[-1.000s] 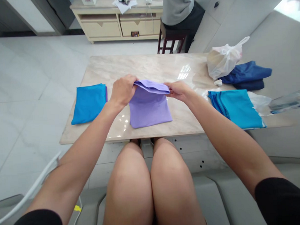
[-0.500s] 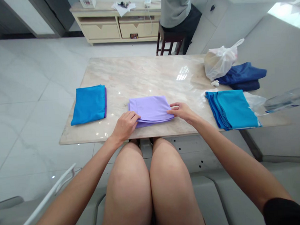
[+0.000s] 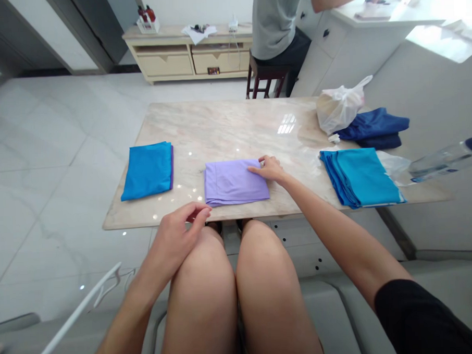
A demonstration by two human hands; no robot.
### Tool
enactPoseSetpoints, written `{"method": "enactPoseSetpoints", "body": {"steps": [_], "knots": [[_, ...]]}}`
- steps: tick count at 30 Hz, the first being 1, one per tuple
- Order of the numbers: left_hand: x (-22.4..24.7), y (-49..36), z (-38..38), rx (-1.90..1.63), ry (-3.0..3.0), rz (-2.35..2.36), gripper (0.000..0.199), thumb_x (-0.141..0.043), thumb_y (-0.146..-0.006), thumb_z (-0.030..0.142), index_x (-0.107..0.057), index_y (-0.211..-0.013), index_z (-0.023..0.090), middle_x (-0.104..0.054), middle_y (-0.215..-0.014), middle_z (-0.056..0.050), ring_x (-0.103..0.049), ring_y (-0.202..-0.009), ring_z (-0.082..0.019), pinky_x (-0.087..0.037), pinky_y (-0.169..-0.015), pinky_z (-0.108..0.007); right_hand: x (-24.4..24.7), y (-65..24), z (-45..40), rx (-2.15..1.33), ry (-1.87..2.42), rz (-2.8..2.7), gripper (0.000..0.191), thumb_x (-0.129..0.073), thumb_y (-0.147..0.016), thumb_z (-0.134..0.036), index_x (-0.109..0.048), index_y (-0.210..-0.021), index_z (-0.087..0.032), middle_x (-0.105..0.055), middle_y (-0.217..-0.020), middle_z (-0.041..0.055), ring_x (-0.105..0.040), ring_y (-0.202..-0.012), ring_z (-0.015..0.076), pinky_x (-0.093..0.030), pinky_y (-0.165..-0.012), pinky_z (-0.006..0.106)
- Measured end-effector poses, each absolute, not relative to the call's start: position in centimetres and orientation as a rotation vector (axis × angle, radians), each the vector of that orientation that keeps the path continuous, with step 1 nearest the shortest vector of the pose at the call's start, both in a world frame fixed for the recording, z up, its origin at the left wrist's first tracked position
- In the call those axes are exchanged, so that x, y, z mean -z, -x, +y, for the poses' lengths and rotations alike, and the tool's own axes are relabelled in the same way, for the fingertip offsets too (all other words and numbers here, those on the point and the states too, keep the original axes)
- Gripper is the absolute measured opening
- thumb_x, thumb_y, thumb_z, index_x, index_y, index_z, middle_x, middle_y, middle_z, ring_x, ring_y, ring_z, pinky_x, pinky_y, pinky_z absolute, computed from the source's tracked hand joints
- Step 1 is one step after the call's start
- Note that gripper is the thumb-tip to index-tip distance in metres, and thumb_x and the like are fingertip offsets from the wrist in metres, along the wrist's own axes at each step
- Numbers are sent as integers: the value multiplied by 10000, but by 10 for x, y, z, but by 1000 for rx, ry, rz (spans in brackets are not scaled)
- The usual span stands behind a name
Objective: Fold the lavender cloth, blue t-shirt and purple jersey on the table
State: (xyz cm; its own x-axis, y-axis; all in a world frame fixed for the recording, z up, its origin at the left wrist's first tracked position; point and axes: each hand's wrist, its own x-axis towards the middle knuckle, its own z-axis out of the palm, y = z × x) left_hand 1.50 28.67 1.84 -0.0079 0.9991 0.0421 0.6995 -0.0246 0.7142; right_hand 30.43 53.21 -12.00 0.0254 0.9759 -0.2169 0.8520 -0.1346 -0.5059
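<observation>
A folded lavender cloth (image 3: 236,182) lies flat in the middle of the marble table (image 3: 234,126). My right hand (image 3: 269,168) rests at its right edge, fingertips on the fabric, not gripping it. My left hand (image 3: 176,237) has come off the cloth and hangs just past the table's near edge, above my knee, holding nothing. To the left lies a folded blue cloth (image 3: 147,171) with a purple edge showing. A stack of folded teal cloth (image 3: 359,178) sits to the right.
Behind the teal stack are a white plastic bag (image 3: 338,109) and a navy cloth (image 3: 374,128). A clear plastic bottle (image 3: 442,160) juts in at the right. A seated person (image 3: 276,24) works at a counter beyond the table, near a low cream cabinet (image 3: 187,59).
The lavender cloth now lies folded flat. My left hand has let go and drawn back toward my knee, while my right hand has stayed at the cloth's right edge.
</observation>
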Motion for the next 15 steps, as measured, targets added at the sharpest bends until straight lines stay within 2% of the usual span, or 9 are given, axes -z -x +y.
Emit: {"method": "enactPoseSetpoints", "body": {"steps": [2,6,9,15], "knots": [[-40,-24,260,-849,-1798,1825,237,-599,-1089,438,-787,-1053,299,-856,-1035,4,-790,-928,-222,-600,-723,-329,120,-296,534,-770,2098,-1883,698,-957,-788,-654,-740,-1263,-191,-654,-1491,221,-590,-1424,439,-477,-1194,548],[-52,-56,215,-913,-2084,1911,195,-574,-1097,323,-768,-1088,307,-846,-1092,-43,-775,-1008,-268,-615,-845,-432,115,-294,518,-975,1901,-1806,366,-911,-873,-446,-699,-1047,-203,-771,-1169,113,-702,-1181,303,-542,-1059,388],[-46,-71,201,-870,-2340,2025,177,-589,-1081,251,-750,-1008,263,-830,-1010,-81,-744,-980,-300,-559,-886,-488,104,-300,485,-990,1821,-1612,315,-887,-872,-361,-651,-1022,-215,-780,-1093,75,-712,-1069,239,-564,-961,324],[-40,-58,199,-915,-2404,2130,213,-550,-1061,218,-727,-944,219,-818,-982,-105,-705,-978,-310,-521,-871,-464,49,-345,401,-881,1797,-1391,286,-794,-905,-312,-597,-1089,-216,-779,-992,38,-742,-912,190,-608,-777,275]]}}
